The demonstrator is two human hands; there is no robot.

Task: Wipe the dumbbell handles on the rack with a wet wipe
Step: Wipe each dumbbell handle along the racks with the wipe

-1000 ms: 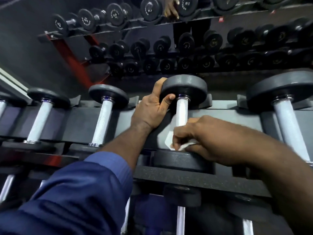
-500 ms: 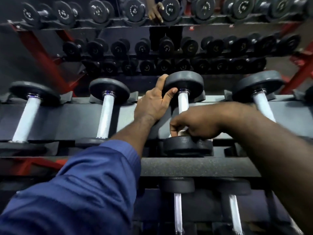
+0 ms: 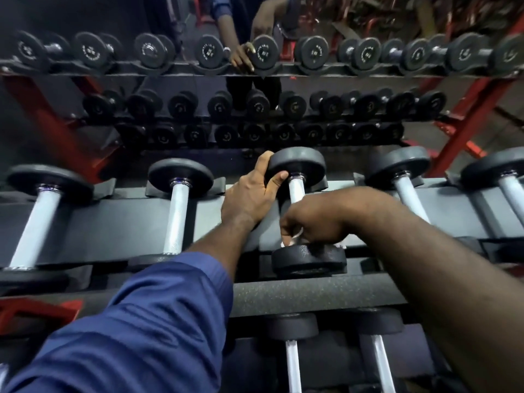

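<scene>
- Dumbbell [image 3: 297, 165] being worked on lies at ctr of frame on top tier of rack [image 3: 113, 219]. It has a black head at each end & a steel handle [image 3: 296, 191] running toward camera.
- left hand [image 3: 249, 194], just left of handle, grips the dumbbell by its far head. Fingers curl over the head's left rim, thumb presses on its near face beside the collar.
- right hand [image 3: 312, 225], ctr-right, is wrapped round lower end of handle, just above near head. Fingers are pressed together, clamping wet wipe [image 3: 295, 238] to the steel.
- Only white scraps of wipe show under the fist.
- Blue sleeve [image 3: 141, 321] covers left arm at lower left; right forearm comes in bare from right edge.
- Neighbour dumbbells sit on same tier, two at left [image 3: 175, 205] & two at right [image 3: 408, 194], apart from both hands.
- Padded bar [image 3: 312, 299] crosses frame just below near head, w/ lower-tier dumbbells [image 3: 292, 358] under it at bottom ctr.
- Mirror [image 3: 119, 80] fills top of frame, showing rows of black dumbbells on a red-framed rack.
</scene>
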